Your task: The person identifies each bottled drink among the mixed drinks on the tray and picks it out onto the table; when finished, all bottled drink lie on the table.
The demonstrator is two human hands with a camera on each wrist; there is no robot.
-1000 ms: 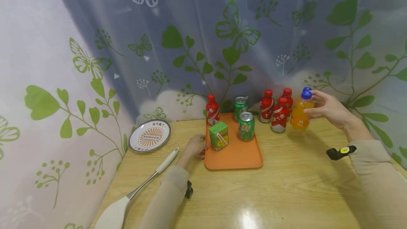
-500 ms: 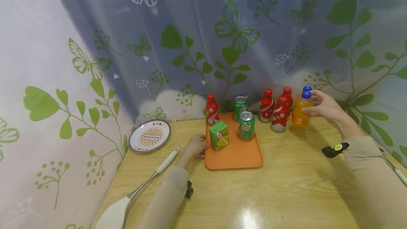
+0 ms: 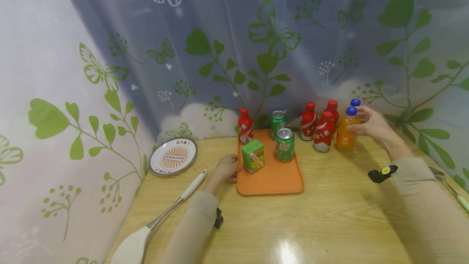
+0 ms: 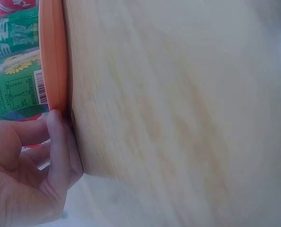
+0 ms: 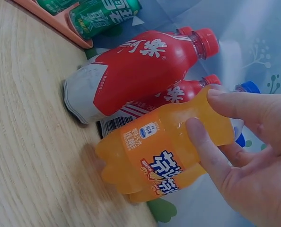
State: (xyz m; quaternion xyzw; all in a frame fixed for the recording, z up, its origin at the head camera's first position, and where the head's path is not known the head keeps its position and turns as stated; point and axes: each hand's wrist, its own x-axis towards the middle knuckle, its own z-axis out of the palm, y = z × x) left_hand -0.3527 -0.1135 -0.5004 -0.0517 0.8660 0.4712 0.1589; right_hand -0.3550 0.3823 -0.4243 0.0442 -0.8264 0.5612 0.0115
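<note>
My right hand [image 3: 373, 127] holds an orange soda bottle [image 5: 150, 151] with a blue cap by its upper part, thumb and fingers on either side. A second orange soda bottle, its blue cap [image 3: 355, 102] showing, stands behind it. Close to the left are several red-wrapped bottles [image 3: 324, 133]. My left hand [image 3: 226, 168] pinches the left rim of an orange tray [image 3: 271, 182], as the left wrist view also shows. On the tray are a green juice box [image 3: 253, 157], two green cans [image 3: 284, 146] and one red bottle [image 3: 245, 126].
A patterned plate [image 3: 173, 156] leans at the back left of the wooden table [image 3: 329, 215]. A spatula [image 3: 192, 184] with a broad white blade lies at the left. Partly behind my right sleeve is a fork-like utensil [image 3: 452, 190]. A printed curtain [image 3: 220, 52] hangs behind.
My right hand and forearm have shifted slightly left, and its fingers have closed in on the orange soda bottle. The fork-like utensil has come into view. My left hand and the tray stay put.
</note>
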